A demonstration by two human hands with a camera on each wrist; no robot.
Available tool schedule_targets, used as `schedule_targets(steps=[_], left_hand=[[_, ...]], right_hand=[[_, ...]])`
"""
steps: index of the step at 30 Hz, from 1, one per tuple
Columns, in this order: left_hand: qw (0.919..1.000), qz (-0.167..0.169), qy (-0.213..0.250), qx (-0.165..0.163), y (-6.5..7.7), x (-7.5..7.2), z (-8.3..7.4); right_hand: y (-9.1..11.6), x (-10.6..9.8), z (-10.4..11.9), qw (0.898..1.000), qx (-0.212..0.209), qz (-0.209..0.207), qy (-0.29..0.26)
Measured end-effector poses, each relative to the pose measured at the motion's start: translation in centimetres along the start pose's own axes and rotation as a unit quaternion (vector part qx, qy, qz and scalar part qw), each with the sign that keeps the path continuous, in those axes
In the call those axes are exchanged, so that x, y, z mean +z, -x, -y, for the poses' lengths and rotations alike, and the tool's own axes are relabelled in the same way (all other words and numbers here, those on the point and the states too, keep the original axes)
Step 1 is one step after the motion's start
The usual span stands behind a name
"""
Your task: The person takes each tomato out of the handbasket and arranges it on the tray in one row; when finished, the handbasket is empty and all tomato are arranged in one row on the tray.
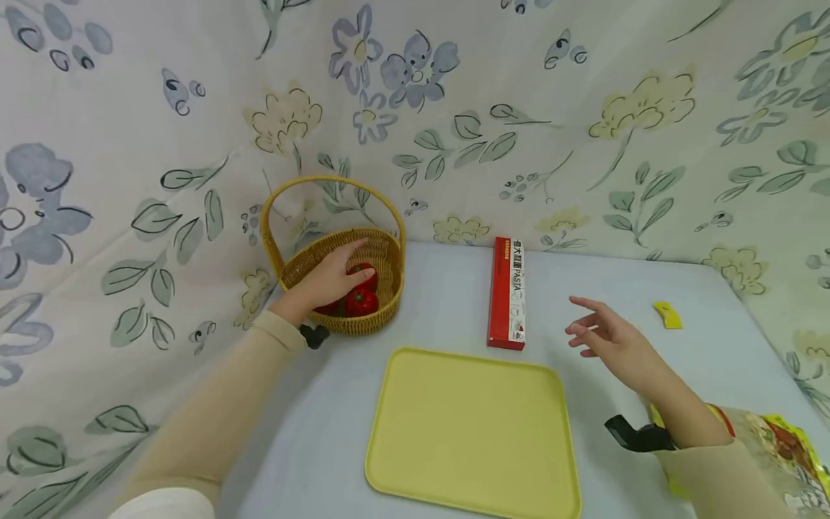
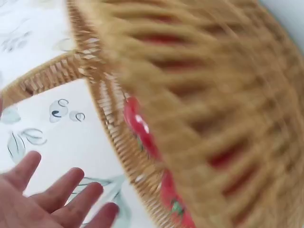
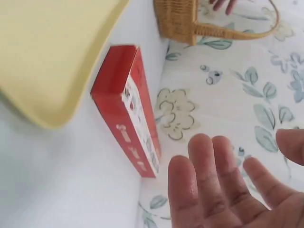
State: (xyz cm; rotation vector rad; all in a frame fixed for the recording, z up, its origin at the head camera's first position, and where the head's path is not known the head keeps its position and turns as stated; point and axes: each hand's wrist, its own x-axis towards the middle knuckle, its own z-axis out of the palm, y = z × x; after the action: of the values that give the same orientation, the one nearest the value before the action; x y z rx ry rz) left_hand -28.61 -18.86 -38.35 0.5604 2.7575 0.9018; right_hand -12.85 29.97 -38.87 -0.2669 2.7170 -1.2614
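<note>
In the head view my left hand [image 1: 332,277] is over the wicker basket [image 1: 353,326], above several red tomatoes [image 1: 362,302] lying inside it. The left wrist view shows the fingers [image 2: 71,206] spread apart and holding nothing, with the blurred basket wall [image 2: 213,95] close by. My right hand [image 1: 612,339] hovers above the table, to the right of a red and white pasta box [image 1: 506,295]. Its fingers look relaxed and hold nothing in the right wrist view, where the box [image 3: 126,104] lies beyond them.
A yellow tray [image 1: 473,432] lies in front of the basket and box. At the right are a small yellow packet [image 1: 668,315] and a large printed bag [image 1: 778,447], partly hidden by the right forearm. Floral cloth [image 1: 493,94] hangs behind the table.
</note>
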Motion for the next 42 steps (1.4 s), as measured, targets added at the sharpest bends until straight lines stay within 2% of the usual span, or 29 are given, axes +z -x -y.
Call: schedule_targets(steps=[2,4,6,9,14,17,22,28,33,38,42], left_hand=[[0.9952,-0.001,0.097,-0.012,-0.5,-0.6,0.3],[0.9853,0.001,0.168,-0.031,-1.0,-1.2,0.6],[0.9786,0.004,0.199,-0.05,-1.5,-1.7,0.8],[0.9763,0.015,0.205,-0.067,-2.3,-2.2,1.1],[0.9818,0.034,0.171,-0.076,-3.9,-2.2,1.7],[0.9861,0.055,0.142,-0.067,-5.0,-1.8,2.3],[0.9896,0.105,0.095,-0.022,-6.6,-0.9,3.0],[0.9886,0.142,0.049,-0.011,-7.2,-0.1,3.3],[0.9835,0.177,-0.036,0.003,-7.4,0.3,3.5],[0.9741,0.188,-0.124,0.015,-7.4,0.4,3.1],[0.9727,0.187,-0.136,-0.018,-7.4,0.3,2.8]], right_hand=[[0.6,0.6,-0.7,0.997,0.02,0.021,-0.076],[1.1,1.2,-1.4,0.99,0.044,0.04,-0.13],[1.7,2.0,-2.1,0.985,0.068,0.048,-0.152],[2.3,3.2,-3.3,0.979,0.111,0.042,-0.163],[2.8,4.7,-5.0,0.969,0.169,0.025,-0.176],[2.9,5.4,-5.9,0.968,0.168,0.021,-0.185],[3.1,6.3,-7.0,0.97,0.149,0.011,-0.19],[3.0,7.9,-7.4,0.982,0.092,-0.023,-0.165],[3.2,8.7,-7.5,0.99,0.053,-0.032,-0.129],[3.2,8.7,-7.6,0.993,0.064,-0.03,-0.097],[2.9,8.3,-7.8,0.993,0.077,-0.024,-0.085]])
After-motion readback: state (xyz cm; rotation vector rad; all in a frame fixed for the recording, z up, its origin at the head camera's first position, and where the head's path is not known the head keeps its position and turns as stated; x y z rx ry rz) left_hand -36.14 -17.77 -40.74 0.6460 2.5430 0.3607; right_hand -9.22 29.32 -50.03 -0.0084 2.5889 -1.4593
